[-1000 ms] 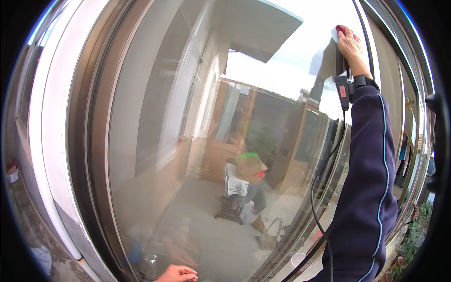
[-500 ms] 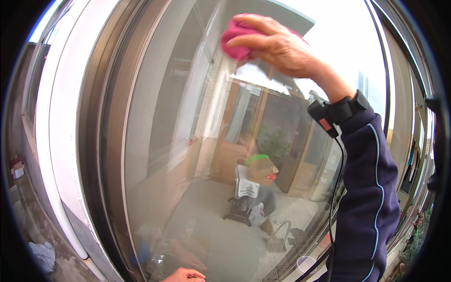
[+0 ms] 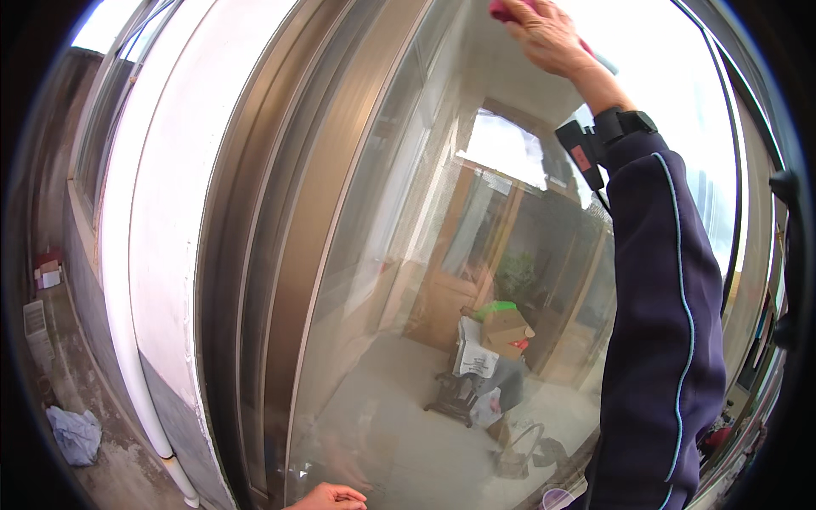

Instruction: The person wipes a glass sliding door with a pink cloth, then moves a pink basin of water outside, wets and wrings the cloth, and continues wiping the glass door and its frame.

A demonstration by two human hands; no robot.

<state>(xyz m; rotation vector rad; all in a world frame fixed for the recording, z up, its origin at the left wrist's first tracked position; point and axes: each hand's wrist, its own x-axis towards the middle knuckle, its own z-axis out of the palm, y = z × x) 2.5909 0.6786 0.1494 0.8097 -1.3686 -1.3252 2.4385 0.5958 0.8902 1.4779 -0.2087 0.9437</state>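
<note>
High up on a large glass pane (image 3: 408, 374), my right hand (image 3: 551, 38) presses a pink cloth (image 3: 507, 8). Its fingers are wrapped over the cloth, whose upper part leaves the picture. A dark sleeve and a black wrist strap (image 3: 625, 126) with a small black device cover that arm, stretched upward. At the lower edge my left hand (image 3: 329, 496) shows only in part, close to the glass. Its fingers are extended and hold nothing visible.
A brown metal window frame (image 3: 319, 195) borders the glass at left, beside a white wall with a white pipe (image 3: 136, 374). A pale plastic bag (image 3: 75, 435) lies on the ground. Through the glass appear a cardboard box (image 3: 506, 327) and a basket (image 3: 514, 459).
My right hand has carried the pink cloth higher up the glass. The view has turned so the window frame sits farther right. My left hand stays low, barely changed.
</note>
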